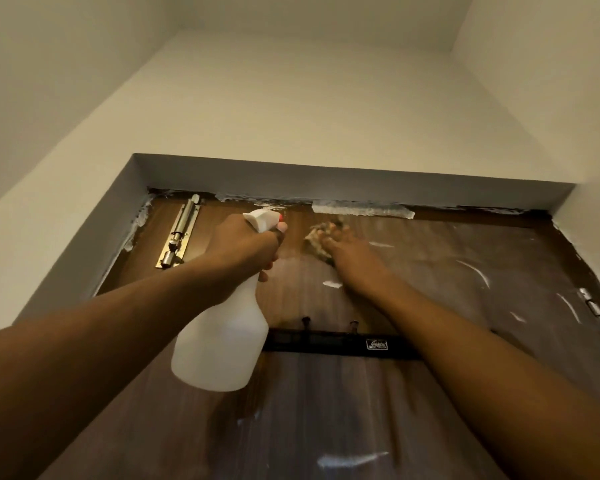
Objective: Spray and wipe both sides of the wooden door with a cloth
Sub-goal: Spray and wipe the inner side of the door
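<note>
The dark wooden door [465, 271] fills the lower half of the view, seen from below, with white streaks on its surface. My left hand [239, 247] grips the neck of a white spray bottle [222, 344], its nozzle pointing at the upper part of the door. My right hand [347, 251] presses a crumpled beige cloth [317, 237] against the door near its top edge, just right of the bottle's nozzle. The hand hides much of the cloth.
A metal sliding bolt [179, 233] is fixed at the door's top left. A black hook rail [340, 342] crosses the door below my hands. Hinges [593, 306] show on the right edge. White tape [361, 209] runs along the top frame. White walls surround the recess.
</note>
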Demonstrator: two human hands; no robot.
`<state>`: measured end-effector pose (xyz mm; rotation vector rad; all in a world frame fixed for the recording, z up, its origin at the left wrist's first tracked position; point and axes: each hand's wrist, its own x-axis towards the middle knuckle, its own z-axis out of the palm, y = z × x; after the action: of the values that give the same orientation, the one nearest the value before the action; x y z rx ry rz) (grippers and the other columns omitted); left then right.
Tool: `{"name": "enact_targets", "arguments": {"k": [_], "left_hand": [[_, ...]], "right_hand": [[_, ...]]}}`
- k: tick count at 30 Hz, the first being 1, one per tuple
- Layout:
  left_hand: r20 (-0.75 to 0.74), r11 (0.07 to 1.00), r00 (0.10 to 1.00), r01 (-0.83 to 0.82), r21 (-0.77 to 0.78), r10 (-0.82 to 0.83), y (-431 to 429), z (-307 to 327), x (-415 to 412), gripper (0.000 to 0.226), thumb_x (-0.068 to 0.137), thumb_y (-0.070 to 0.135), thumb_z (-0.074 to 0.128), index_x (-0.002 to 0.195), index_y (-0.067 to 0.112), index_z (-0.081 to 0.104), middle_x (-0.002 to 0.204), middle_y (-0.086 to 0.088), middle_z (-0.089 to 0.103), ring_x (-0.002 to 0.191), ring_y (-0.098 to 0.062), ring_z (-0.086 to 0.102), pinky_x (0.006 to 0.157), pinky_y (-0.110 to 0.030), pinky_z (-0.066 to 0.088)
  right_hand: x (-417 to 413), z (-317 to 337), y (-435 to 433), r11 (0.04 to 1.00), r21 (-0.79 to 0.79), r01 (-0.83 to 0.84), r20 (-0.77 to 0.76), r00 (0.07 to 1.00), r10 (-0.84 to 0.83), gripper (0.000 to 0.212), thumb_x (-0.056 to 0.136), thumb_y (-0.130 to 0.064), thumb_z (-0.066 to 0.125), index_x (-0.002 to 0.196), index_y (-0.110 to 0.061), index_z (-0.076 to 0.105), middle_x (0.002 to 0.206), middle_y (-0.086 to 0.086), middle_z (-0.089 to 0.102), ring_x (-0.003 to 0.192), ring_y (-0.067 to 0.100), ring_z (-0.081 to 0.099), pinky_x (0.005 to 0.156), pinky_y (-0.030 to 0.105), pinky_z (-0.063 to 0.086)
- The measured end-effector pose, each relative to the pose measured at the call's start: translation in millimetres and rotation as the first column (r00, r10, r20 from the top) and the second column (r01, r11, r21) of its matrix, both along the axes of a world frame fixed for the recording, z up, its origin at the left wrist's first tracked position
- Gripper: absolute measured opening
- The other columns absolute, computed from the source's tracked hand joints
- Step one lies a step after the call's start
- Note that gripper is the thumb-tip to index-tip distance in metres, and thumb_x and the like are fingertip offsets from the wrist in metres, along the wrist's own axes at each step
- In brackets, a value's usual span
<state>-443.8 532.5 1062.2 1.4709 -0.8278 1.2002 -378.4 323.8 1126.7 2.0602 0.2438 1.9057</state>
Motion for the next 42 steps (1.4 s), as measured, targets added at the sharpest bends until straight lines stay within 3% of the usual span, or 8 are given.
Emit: {"name": "enact_targets", "arguments": {"k": [5,13,17,21,26,29,36,42], "left_hand": [[-0.029,0.999,1.000,0.011,0.038,-0.010,-15,-2,-5,0.050,0.091,0.036,0.057,0.130,0.007,0.044,0.090,-0.010,0.061,0.069,-0.016,0.060,0.042,-0.018,0.044],[-0.030,0.999,1.000,0.000,0.039,0.001,-36,10,-7,0.047,0.090,0.036,0.059,0.123,0.004,0.050,0.101,-0.016,0.062,0.084,-0.027,0.065,0.054,-0.028,0.051],[-0.031,1.000,1.000,0.005,0.027,-0.004,-55,5,-2,0.045,0.089,0.035,0.059,0.122,0.005,0.051,0.094,-0.016,0.063,0.080,-0.026,0.064,0.052,-0.028,0.049],[-0.024,0.999,0.999,-0.025,0.020,0.025,-77,5,0,0.048,0.089,0.034,0.060,0.127,0.005,0.048,0.094,-0.016,0.063,0.083,-0.028,0.064,0.055,-0.031,0.052],[0.001,0.999,0.999,-0.054,-0.006,0.054,-107,11,-6,0.043,0.089,0.034,0.060,0.120,0.005,0.052,0.090,-0.014,0.065,0.078,-0.026,0.065,0.054,-0.030,0.050],[0.006,0.998,0.998,-0.064,-0.025,0.064,-121,13,-13,0.038,0.089,0.036,0.059,0.110,0.005,0.057,0.089,-0.014,0.065,0.072,-0.023,0.064,0.051,-0.028,0.047],[-0.007,0.996,0.997,-0.080,0.030,0.081,-161,12,-15,0.043,0.090,0.035,0.057,0.114,0.000,0.055,0.089,-0.016,0.064,0.069,-0.022,0.061,0.050,-0.027,0.045],[-0.022,0.997,0.997,-0.078,0.024,0.079,-198,23,-26,0.046,0.089,0.039,0.058,0.117,0.003,0.053,0.091,-0.016,0.066,0.077,-0.030,0.066,0.059,-0.037,0.054]], "right_hand": [[-15,32,-14,0.970,0.204,0.133,-0.091,0.989,-0.117,0.053,0.108,-0.023,0.025,0.159,-0.011,0.013,0.166,0.014,0.009,0.153,0.033,0.005,0.123,0.041,0.007],[-16,-9,-51,0.994,-0.075,0.078,-0.091,0.992,-0.085,0.052,0.108,-0.017,0.032,0.158,-0.020,0.020,0.166,0.008,0.013,0.154,0.028,0.006,0.122,0.039,0.013],[-25,-2,-104,0.985,0.107,0.134,-0.039,0.991,-0.131,0.054,0.106,-0.010,0.028,0.159,-0.011,0.015,0.165,0.016,0.011,0.153,0.032,0.009,0.122,0.036,0.009],[-21,38,-96,0.985,0.149,0.092,-0.072,0.994,-0.082,0.052,0.107,-0.022,0.026,0.157,-0.010,0.021,0.165,0.014,0.016,0.152,0.032,0.012,0.124,0.042,0.012],[-29,30,-104,0.994,-0.080,0.070,-0.031,0.997,-0.072,0.048,0.109,-0.026,0.025,0.157,-0.018,0.027,0.165,0.007,0.020,0.152,0.027,0.015,0.120,0.032,0.007],[-27,3,-152,0.981,-0.189,0.035,-0.014,0.999,-0.038,0.048,0.108,-0.022,0.033,0.155,-0.021,0.031,0.164,0.007,0.024,0.152,0.027,0.017,0.122,0.039,0.015],[-35,52,-193,0.989,0.111,0.100,-0.011,0.995,-0.100,0.050,0.109,-0.031,0.022,0.152,-0.011,0.035,0.158,0.016,0.033,0.146,0.030,0.029,0.122,0.037,0.017],[-43,9,-211,0.984,-0.142,0.107,0.005,0.994,-0.108,0.048,0.109,-0.021,0.025,0.157,-0.021,0.026,0.165,0.005,0.018,0.152,0.025,0.014,0.117,0.032,0.009]]}}
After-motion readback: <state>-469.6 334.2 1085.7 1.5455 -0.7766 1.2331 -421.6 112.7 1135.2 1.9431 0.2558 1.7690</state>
